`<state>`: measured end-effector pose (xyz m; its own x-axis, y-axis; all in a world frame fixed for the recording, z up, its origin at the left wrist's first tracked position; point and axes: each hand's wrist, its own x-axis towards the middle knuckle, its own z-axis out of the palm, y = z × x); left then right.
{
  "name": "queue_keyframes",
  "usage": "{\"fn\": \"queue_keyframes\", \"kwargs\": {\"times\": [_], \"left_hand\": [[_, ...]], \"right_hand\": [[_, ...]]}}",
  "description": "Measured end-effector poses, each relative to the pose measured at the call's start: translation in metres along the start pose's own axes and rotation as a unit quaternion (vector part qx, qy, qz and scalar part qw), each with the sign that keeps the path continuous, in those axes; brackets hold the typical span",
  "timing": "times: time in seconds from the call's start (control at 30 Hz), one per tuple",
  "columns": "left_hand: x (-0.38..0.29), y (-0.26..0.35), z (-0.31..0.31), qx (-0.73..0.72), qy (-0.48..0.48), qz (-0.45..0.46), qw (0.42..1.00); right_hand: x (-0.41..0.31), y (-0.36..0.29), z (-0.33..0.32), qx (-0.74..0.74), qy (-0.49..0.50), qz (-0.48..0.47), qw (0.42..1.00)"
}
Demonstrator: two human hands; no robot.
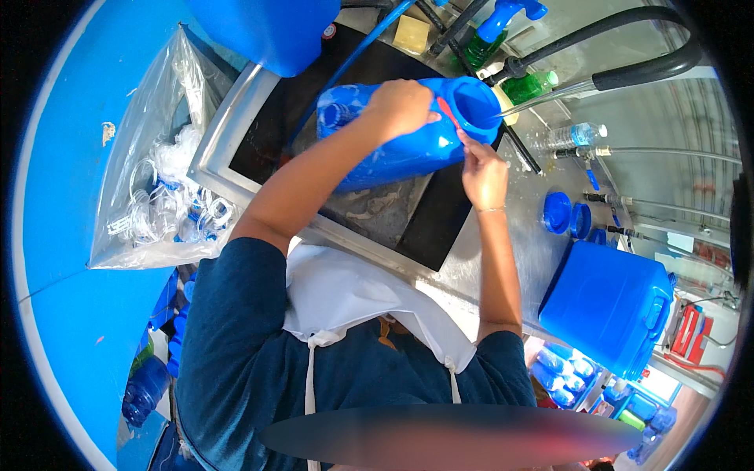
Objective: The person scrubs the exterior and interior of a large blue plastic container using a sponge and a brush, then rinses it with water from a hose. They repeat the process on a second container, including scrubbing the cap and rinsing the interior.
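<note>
A blue plastic water container (394,156) lies on its side over the sink in front of me, its wide round mouth (474,103) facing right. Pressed against its upper side is my left hand (403,109), fingers curled; whether they grip a part of it is hidden. My right hand (486,173) pinches a thin red tool (449,113) close to the mouth's rim. That tool is too small to identify. From the upper right, a metal pipe (548,97) with a black sleeve reaches the mouth.
A clear plastic bag of coiled parts (171,200) lies at left. A blue jerrycan (609,306) stands on the steel counter (521,259) at right, near blue lids (556,212). Bottles, hoses and a yellow sponge (411,34) sit behind. Another blue container (271,29) is at upper left.
</note>
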<state>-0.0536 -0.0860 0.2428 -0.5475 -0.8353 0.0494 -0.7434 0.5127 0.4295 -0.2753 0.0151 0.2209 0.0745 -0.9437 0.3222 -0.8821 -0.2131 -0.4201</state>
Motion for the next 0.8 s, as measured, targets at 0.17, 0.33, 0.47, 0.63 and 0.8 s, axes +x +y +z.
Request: {"fn": "queue_keyframes", "kwargs": {"times": [0.17,0.33,0.47,0.63,0.8], "left_hand": [[-0.008,-0.042,-0.022,-0.021,0.007,-0.035,0.999],[-0.015,-0.063,-0.016,-0.011,-0.001,0.003,1.000],[-0.024,-0.062,-0.024,-0.008,-0.001,-0.031,0.999],[-0.015,-0.024,-0.026,0.021,-0.070,0.168,0.983],[-0.001,-0.001,-0.016,0.019,-0.065,0.126,0.990]], "right_hand": [[0.001,0.051,-0.005,0.198,0.032,0.060,0.978],[0.011,0.069,0.010,0.499,-0.052,0.143,0.853],[0.027,0.059,-0.018,0.478,-0.139,0.371,0.784],[0.095,0.034,-0.058,0.251,-0.415,0.246,0.840],[0.139,-0.016,-0.088,-0.106,-0.316,-0.226,0.916]]}}
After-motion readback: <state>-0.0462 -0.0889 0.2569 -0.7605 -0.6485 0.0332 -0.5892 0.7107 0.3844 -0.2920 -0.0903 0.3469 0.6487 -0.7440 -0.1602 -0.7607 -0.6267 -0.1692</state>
